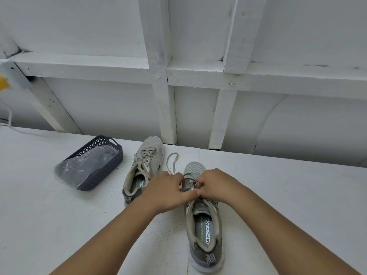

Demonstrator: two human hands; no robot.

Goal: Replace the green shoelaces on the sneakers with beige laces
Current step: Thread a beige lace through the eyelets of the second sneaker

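Observation:
Two grey-beige sneakers stand on the white table. The left sneaker (143,167) is laced with a beige lace and lies behind my left hand. The right sneaker (204,221) points away from me, heel near the front edge. My left hand (168,190) and my right hand (215,184) meet over its lace area, fingers curled and pinching the beige lace (172,163). A loop of that lace trails on the table beyond my left hand. The eyelets under my hands are hidden.
A dark blue perforated basket (111,164) stands at the left with a clear plastic bag (83,167) in it. A white framed wall rises right behind the table's far edge. A white cord (8,118) hangs at the far left.

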